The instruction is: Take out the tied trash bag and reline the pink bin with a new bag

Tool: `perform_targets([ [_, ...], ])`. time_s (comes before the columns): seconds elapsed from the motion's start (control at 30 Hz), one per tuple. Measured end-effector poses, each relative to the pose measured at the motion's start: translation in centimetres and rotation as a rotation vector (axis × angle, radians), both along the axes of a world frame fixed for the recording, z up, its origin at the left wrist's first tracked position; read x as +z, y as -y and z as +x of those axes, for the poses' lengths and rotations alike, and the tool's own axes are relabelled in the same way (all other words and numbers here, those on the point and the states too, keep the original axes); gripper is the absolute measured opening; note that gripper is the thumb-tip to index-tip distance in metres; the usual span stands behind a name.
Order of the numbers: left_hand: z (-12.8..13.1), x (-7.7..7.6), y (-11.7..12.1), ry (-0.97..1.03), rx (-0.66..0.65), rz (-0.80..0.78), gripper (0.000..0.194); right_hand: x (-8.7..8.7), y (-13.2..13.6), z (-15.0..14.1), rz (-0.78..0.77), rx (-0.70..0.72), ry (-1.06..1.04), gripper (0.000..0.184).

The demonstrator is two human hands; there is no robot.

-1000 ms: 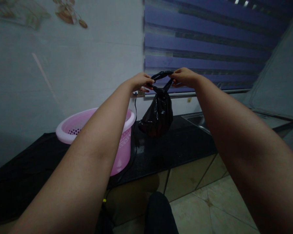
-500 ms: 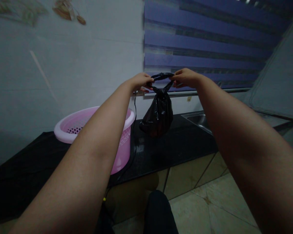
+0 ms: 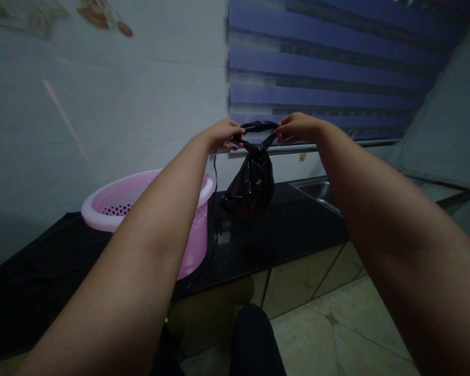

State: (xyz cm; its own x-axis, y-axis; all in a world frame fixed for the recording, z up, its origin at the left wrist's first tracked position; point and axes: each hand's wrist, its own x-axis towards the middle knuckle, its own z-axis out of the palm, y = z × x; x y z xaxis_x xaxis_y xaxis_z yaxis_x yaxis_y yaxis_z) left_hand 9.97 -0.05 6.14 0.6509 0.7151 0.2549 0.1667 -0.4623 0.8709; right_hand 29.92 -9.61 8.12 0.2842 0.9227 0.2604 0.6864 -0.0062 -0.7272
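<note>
Between my two outstretched arms hangs a black plastic bag, its body bulging and its neck gathered. My left hand pinches the left side of the bag's handle loop. On the other side, my right hand grips the loop's right end, so the handle is drawn out sideways. The bag appears against the dark countertop; I cannot tell whether its bottom touches the surface. What the bag contains is hidden.
A pink plastic basket with a perforated inside stands on the black countertop, partly behind my left forearm. A thin black cord runs beside it. Further right is a metal sink; a purple striped blind hangs behind.
The whole view has shifted slightly, so the basket and bag sit a little further left. Both hands keep their hold on the bag's handle loop.
</note>
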Motion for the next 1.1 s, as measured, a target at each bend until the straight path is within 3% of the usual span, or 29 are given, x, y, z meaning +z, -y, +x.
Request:
perform_targets([
  [1.1, 0.4, -1.8, -1.1, -0.033, -0.046, -0.078, 0.013, -1.2, -0.3, 1.4, -0.062, 0.003, 0.039, 0.021],
])
